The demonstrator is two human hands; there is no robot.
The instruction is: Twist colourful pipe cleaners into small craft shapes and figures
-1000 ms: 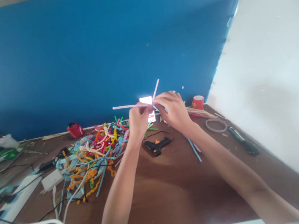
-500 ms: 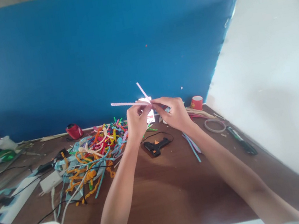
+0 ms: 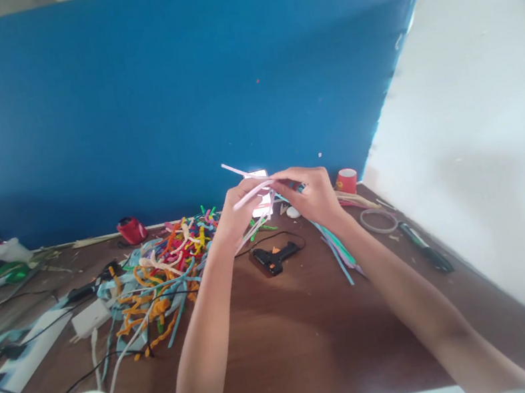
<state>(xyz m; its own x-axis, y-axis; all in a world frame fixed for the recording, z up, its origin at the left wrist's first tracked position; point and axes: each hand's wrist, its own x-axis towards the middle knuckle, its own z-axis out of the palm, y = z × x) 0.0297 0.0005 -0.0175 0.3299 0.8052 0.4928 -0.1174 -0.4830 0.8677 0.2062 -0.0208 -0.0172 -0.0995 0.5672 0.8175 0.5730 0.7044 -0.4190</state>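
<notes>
Pale pink pipe cleaners [image 3: 248, 196] are pinched between my two hands, raised in front of a lit phone [image 3: 261, 211]. My left hand [image 3: 235, 213] has its fingers closed around the strands from the left. From the right, the thumb and fingertips of my right hand [image 3: 311, 193] press on them at the crossing. One end sticks up and left, and another lies across my left hand. Whether this is one bent strand or two I cannot tell. Below the hands a black glue gun [image 3: 274, 259] rests on the brown table [image 3: 289, 347].
To the left spreads a tangled heap of colourful pipe cleaners [image 3: 159, 303], near a white adapter [image 3: 91, 318] and cables. Blue and green strips [image 3: 338, 254] lie under my right forearm. A red paper cup [image 3: 346, 182], a ring [image 3: 378, 221] and a dark green pen-like tool [image 3: 424, 246] are farther right.
The pink ends have swung round: one now points up-left, the other angles down-left over my left hand. My right hand has shifted slightly right, and my left wrist slightly left.
</notes>
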